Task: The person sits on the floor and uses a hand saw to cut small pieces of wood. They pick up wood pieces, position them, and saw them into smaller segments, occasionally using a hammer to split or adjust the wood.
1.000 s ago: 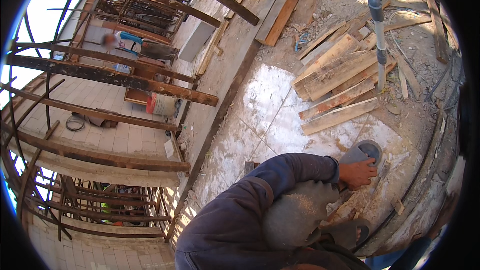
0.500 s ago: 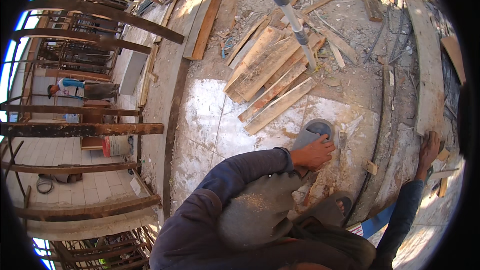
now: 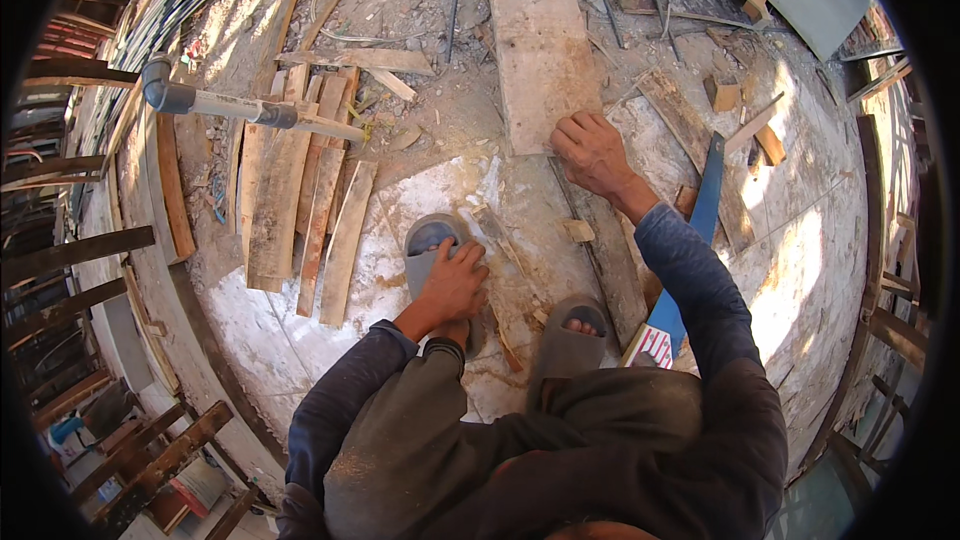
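My right hand is closed on the near right corner of a long, wide wooden plank, its fingertips curled on the edge. The plank stretches away from me over the ground. Down by my left foot, my left hand rests against a grey sandal, fingers apart and slightly bent, with nothing seen in them. A blue-bladed handsaw lies right of my legs; its pale handle is close to my right knee. Between the plank and my feet lies a small wood block.
Several short boards lie piled at the left, beneath a grey pipe with an elbow. More offcuts and a thin board lie at the right. Wooden beams line the left rim. Rubble and white dust cover the floor.
My view has swung to the right, bringing the plank to the middle and the saw into full sight. My right hand remains at the plank's end, my left by the sandal.
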Demonstrator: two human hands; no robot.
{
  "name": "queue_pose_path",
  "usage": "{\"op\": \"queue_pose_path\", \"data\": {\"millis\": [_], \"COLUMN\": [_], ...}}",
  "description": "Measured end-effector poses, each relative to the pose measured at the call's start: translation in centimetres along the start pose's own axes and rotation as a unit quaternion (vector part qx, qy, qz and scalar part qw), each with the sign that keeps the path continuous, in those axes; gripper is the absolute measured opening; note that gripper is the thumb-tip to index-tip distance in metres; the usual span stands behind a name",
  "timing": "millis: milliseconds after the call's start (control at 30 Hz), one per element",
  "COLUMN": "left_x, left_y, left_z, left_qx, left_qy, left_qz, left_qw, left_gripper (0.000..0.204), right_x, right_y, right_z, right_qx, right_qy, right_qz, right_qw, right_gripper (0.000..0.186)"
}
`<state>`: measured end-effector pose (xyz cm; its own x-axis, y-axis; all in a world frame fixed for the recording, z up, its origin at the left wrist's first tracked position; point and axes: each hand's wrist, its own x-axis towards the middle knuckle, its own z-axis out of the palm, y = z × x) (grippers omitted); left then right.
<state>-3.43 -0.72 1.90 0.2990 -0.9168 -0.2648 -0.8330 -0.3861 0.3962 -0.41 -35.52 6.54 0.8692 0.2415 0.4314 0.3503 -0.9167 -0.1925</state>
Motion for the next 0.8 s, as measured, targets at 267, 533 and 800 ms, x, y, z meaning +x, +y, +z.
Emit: {"op": "queue_pose_path", "data": {"millis": [267, 533, 800], "left_x": [0.0, 4.5, 14.6], "left_y": [-0.1, -0.7, -2.5], "left_z": [0.1, -5.7, -11.4], "left_qx": [0.025, -0.132, -0.011], "left_qy": [0.004, 0.081, 0.244], "left_qz": [0.011, -0.070, 0.026], "left_qw": [1.000, 0.986, 0.969], "left_gripper": [0.041, 0.050, 0.060], "right_x": [-2.1, -6.4, -10.2], "right_y": [1.2, 2.0, 2.8], "right_z": [0.2, -2.9, -5.3], "right_qx": [0.083, 0.037, 0.012], "right_qy": [-0.060, -0.095, -0.116], "right_qz": [0.021, 0.146, 0.202], "right_qw": [0.995, 0.984, 0.973], "right_gripper": [0.029, 0.054, 0.048]}}
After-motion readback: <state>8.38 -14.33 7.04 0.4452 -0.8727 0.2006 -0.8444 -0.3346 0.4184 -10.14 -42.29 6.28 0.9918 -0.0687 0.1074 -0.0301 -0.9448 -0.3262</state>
